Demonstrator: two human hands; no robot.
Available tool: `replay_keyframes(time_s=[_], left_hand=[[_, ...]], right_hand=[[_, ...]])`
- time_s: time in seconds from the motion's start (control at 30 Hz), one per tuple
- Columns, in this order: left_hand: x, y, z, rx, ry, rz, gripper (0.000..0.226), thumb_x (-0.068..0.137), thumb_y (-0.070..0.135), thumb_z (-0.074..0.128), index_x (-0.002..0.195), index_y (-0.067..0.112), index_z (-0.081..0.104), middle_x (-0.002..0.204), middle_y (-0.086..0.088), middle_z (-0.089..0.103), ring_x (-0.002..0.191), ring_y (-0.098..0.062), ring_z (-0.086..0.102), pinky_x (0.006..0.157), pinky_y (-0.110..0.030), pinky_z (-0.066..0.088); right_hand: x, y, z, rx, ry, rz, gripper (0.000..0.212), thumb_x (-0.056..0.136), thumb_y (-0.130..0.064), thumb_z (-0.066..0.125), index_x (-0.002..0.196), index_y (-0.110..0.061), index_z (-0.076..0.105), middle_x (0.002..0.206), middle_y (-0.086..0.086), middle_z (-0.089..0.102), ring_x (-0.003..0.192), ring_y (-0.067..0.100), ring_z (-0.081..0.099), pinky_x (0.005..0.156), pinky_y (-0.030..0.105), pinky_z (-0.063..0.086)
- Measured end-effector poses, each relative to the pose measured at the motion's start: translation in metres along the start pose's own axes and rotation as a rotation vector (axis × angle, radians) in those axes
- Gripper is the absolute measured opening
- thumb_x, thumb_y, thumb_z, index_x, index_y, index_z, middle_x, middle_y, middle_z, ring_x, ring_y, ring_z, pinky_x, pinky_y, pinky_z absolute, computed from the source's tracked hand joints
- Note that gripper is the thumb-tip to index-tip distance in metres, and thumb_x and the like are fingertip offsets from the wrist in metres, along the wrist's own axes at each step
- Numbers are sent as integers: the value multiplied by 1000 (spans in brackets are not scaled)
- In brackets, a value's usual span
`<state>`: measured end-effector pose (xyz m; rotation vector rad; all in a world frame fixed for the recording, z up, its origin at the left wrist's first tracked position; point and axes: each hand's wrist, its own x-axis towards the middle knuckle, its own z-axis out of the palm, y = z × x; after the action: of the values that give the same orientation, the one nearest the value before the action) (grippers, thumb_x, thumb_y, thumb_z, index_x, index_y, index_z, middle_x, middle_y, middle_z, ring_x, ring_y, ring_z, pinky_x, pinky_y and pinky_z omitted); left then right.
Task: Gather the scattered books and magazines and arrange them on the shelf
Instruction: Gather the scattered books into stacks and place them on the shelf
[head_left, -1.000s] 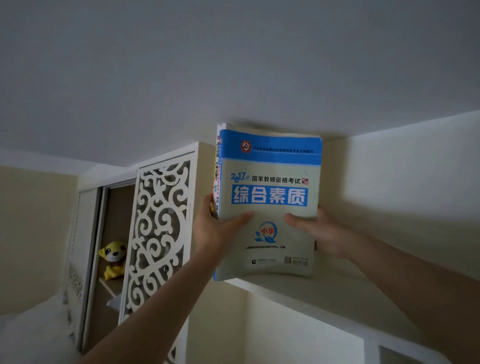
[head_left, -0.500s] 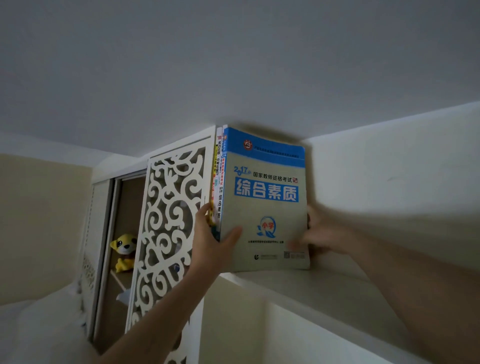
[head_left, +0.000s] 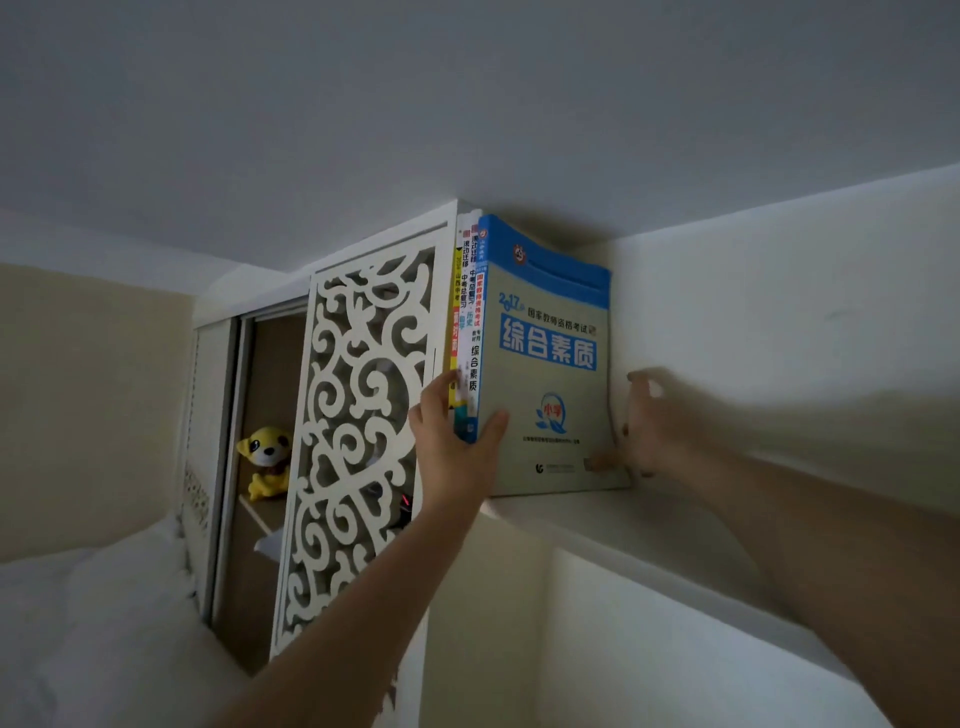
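Books (head_left: 545, 364) stand upright on a high white shelf (head_left: 597, 525) just under the ceiling, pressed against a carved white panel (head_left: 363, 415) at the shelf's left end. The left hand (head_left: 452, 441) grips the spines low down, thumb across the front cover of the blue-and-grey book, fingers round the far side of the stack. The right hand (head_left: 654, 431), blurred, sits at the cover's lower right edge, thumb touching the corner and fingers spread loosely behind, not clamped. A yellow plush toy (head_left: 265, 460) sits on a wardrobe shelf beyond the panel.
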<state>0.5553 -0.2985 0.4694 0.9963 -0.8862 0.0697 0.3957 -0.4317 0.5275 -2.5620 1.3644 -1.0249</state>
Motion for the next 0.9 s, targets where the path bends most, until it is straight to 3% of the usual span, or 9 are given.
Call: replay_keyframes(time_s=[0.1,0.2,0.3,0.37,0.43,0.5,0.67,0.77,0.9], left_hand=[[-7,5,6,-9,29,-2,62,82,21,72,133,34,40,120,8,38,109,-13,51,75,-23,56],[-13,8,10,-30,34,14,61,84,20,71,134,32,39,118,10,36,111,-9,47,67,-11,48],[-7,6,4,-25,-50,-15,68,81,20,74,135,33,35,123,8,34,115,-13,45,80,-25,52],[-2,3,-8,-48,-192,-37,78,75,26,77,135,42,30,132,4,36,120,-16,46,89,-36,54],[3,2,-22,-88,-355,-69,80,75,24,77,134,52,29,140,2,38,125,-24,49,86,-45,57],[3,3,-30,-127,-471,-92,83,83,9,71,139,50,25,144,2,37,126,-26,50,80,-40,59],[-1,8,-25,-121,-440,-24,83,84,-1,67,139,44,24,144,-2,37,123,-29,52,70,-31,60],[-1,4,-27,-89,-422,-16,83,84,-1,67,141,41,24,144,0,37,122,-27,53,69,-29,59],[-5,15,-33,206,-326,8,84,79,21,76,144,36,24,145,-1,35,131,-25,44,90,-46,55]], right_hand=[[-20,-16,-7,35,-133,32,112,41,-44,95,129,-13,34,119,11,54,93,27,62,64,33,56],[-32,-28,-1,131,-188,19,106,53,-35,93,136,-18,28,119,7,57,102,27,61,77,31,53],[-41,-39,6,86,-187,-37,101,63,-36,88,142,-17,28,133,6,56,119,25,55,97,29,45],[-46,-45,6,69,-201,-86,89,70,-37,83,142,-19,33,133,4,56,119,23,55,97,26,43],[-53,-46,0,74,-232,-123,78,78,-34,76,143,-21,35,135,3,55,117,21,56,95,23,43],[-60,-44,-6,87,-288,-162,65,87,-29,67,145,-23,36,135,4,56,113,17,57,92,18,42],[-83,-31,-23,16,-333,-155,59,92,-28,60,146,-23,35,141,5,50,127,21,50,107,25,37],[-100,-19,-36,-14,-330,-150,61,91,-31,62,145,-22,37,142,1,48,129,19,48,106,22,35],[-132,-2,-64,11,-262,-113,48,90,-31,62,136,-22,50,131,5,58,120,16,54,94,18,37]])
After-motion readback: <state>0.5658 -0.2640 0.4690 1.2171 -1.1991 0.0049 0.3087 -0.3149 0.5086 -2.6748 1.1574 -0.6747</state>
